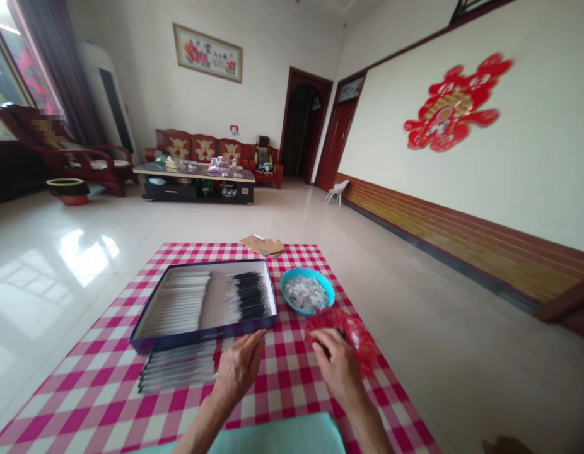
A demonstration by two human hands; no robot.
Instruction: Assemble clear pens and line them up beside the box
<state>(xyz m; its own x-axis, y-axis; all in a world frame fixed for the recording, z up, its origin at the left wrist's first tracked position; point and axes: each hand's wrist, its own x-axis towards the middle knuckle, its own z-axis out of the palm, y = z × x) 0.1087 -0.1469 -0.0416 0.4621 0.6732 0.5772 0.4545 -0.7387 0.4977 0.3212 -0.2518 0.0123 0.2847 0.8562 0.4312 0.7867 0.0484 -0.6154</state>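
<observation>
Tiled floor (438, 284), pale and glossy, running back to a red wooden sofa (202, 148) and a low table (192, 175) at the far end of the room, well apart from the hands. High on the right wall, a large red paper-cut ornament (455, 104); on the back wall, a framed floral picture (207, 53). Nearer, spread flat on the floor, a pink-and-white checked cloth (282, 384). Left of its middle, a navy tray-like box (202, 337) filled with rows of slim white sticks (176, 302) and, to their right, black-ended sticks (247, 296). Against the box's near edge, a small stack of similar slim sticks (178, 369) lying on the cloth. To the right of the box, a turquoise bowl (285, 290) heaped with small white pieces (305, 293). Beyond the box, at the cloth's far edge, a scrap of brown cardboard (262, 246).

Left hand (239, 369) open, grip apart, fingers spread just beside the stack and close to the box. Right hand (337, 369) lower right of the bowl, grip clamped on a red crinkled plastic bundle (351, 337), which bulges out past the fingers.
</observation>
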